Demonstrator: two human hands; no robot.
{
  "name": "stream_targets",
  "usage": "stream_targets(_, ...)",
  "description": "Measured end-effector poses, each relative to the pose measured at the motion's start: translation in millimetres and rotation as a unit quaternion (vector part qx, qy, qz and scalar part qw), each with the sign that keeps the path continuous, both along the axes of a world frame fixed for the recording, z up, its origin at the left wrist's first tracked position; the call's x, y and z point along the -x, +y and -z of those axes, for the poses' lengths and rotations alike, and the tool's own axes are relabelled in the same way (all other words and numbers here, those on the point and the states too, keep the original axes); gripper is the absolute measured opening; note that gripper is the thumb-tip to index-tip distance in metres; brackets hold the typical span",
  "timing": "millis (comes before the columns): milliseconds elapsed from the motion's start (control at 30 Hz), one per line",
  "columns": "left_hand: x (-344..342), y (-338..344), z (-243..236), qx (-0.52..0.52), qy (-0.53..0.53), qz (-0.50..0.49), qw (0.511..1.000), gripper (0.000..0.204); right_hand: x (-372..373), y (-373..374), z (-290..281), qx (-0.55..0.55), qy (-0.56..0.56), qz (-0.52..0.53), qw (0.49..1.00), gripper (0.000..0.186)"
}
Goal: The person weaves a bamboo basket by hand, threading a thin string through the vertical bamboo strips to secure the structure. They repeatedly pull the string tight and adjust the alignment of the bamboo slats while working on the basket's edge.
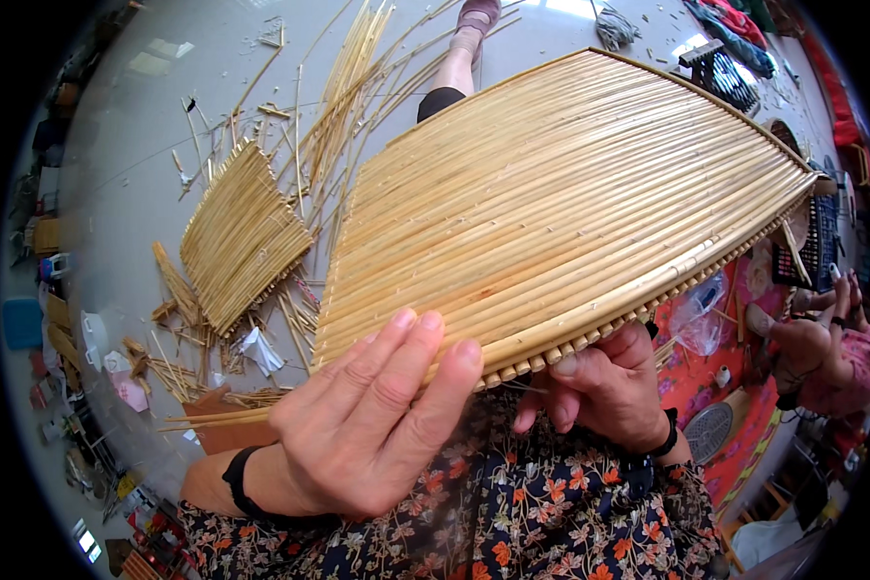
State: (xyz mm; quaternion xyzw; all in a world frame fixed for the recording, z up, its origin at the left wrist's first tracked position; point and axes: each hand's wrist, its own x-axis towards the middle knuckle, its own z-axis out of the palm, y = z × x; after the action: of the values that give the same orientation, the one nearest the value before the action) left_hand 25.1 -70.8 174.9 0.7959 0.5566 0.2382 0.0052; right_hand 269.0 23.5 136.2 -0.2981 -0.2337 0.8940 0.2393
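A large fan-shaped panel of straw-coloured reed stalks, bound side by side, lies tilted across the middle in front of me. My left hand holds its near edge, fingers laid together over the top face. Below that edge, by the row of cut stalk ends, is my right hand, its fingers curled. The right thumb is against the stalk ends. A thin pale strand runs to the right fingers; where it leads is hidden under the panel. Several long thin stalks stick out past my left wrist.
A smaller reed panel lies on the floor at left, among loose stalks and scraps. An outstretched leg shows beyond the large panel. At right another person's hands are near a dark crate and a red floral mat.
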Motion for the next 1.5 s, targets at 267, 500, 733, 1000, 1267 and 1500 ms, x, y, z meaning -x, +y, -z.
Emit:
stream_targets(267, 0, 10, -4, -0.001, 0.04, 0.039, 0.998, 0.035, -15, 0, 3, 0.018, -0.04, -0.042, 0.998, 0.014)
stream_targets(500, -11, 14, -15, 0.048, 0.075, 0.083, 0.993, 0.033, -20, -17, 26, 0.061, 0.036, -0.002, 0.997, 0.013)
stream_targets(733, -13, 16, -7, 0.016, 0.105, 0.106, 0.989, 0.036, -27, -17, 30, 0.048, 0.045, -0.014, 0.998, 0.016)
stream_targets(1000, -22, 13, -4, 0.011, 0.11, 0.105, 0.988, 0.035, -29, -19, 14, 0.061, -0.061, 0.016, 0.996, 0.031)
stream_targets(1267, -28, 11, -7, 0.03, 0.094, 0.097, 0.99, 0.036, -23, -34, 34, 0.104, 0.083, 0.048, 0.99, 0.046)
stream_targets(1500, -11, 24, -8, 0.006, 0.103, 0.1, 0.99, 0.036, -38, -14, 16, 0.044, 0.056, -0.025, 0.997, 0.049)
